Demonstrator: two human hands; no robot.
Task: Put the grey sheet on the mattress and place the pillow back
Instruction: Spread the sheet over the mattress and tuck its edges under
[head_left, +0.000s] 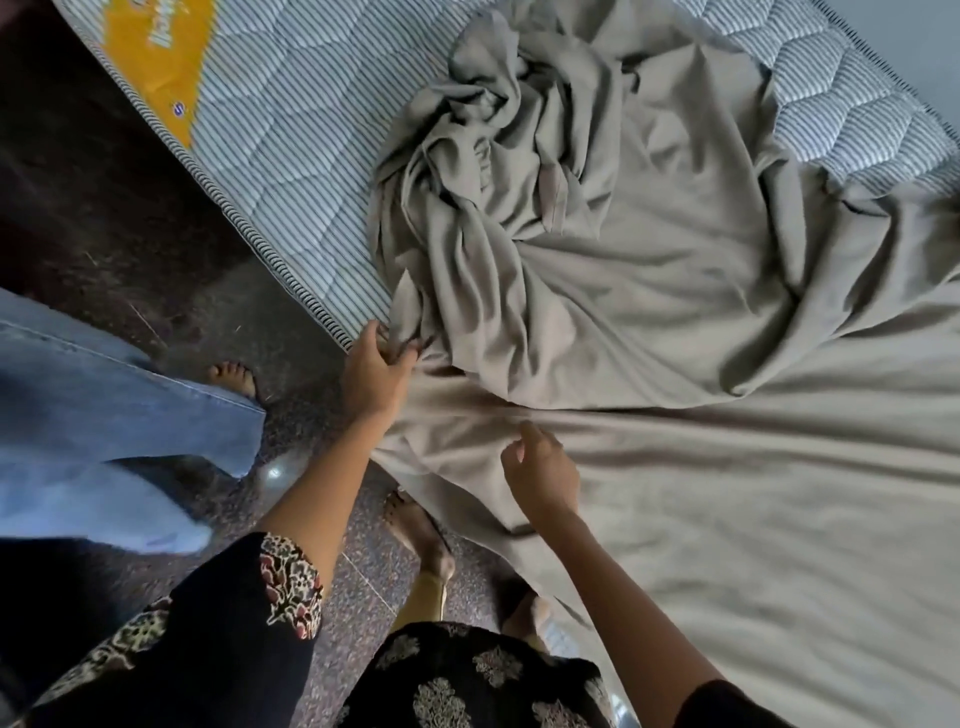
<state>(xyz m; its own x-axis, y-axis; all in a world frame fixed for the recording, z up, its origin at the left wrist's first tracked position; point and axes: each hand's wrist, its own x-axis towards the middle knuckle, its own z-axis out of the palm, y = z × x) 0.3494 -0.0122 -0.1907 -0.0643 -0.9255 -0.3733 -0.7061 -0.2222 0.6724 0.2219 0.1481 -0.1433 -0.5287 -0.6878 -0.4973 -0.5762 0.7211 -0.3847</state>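
- Grey sheet (649, 467): plain grey-beige cloth, lying fairly smooth with long creases over the near part of the mattress, its near edge hanging over the side toward the floor. Farther up it is bunched into a crumpled, twisted heap.
- Mattress (291, 156): quilted, finely striped in blue and white, with a yellow label near its far left edge. It is bare along the left side and upper right.

A striped quilted mattress (291, 156) with a yellow label (156, 62) at its far end. A grey sheet (675, 467) lies straight on it, smooth close by, heaped in crumpled folds further along, with its near edge hanging toward the speckled floor (130, 234).
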